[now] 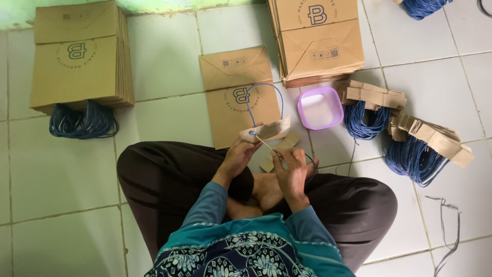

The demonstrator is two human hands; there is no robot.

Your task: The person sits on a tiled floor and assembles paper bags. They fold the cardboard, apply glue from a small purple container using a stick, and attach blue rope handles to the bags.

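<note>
My left hand [239, 156] holds a brown paper strip [267, 129] with a blue cord loop [264, 100] attached to it. The strip hangs just above a flat brown paper bag [236, 90] lying on the tiled floor in front of my crossed legs. In my right hand [291, 171] I grip a thin wooden stick [265, 143], its tip touching the near end of the strip. A second paper strip [287, 142] lies under my hands.
A small purple tub [320, 107] sits right of the bag. Stacks of brown bags stand at the far left [77, 56] and far middle [318, 38]. Bundles of blue cord [82, 122] and cord with paper strips [410, 143] lie around.
</note>
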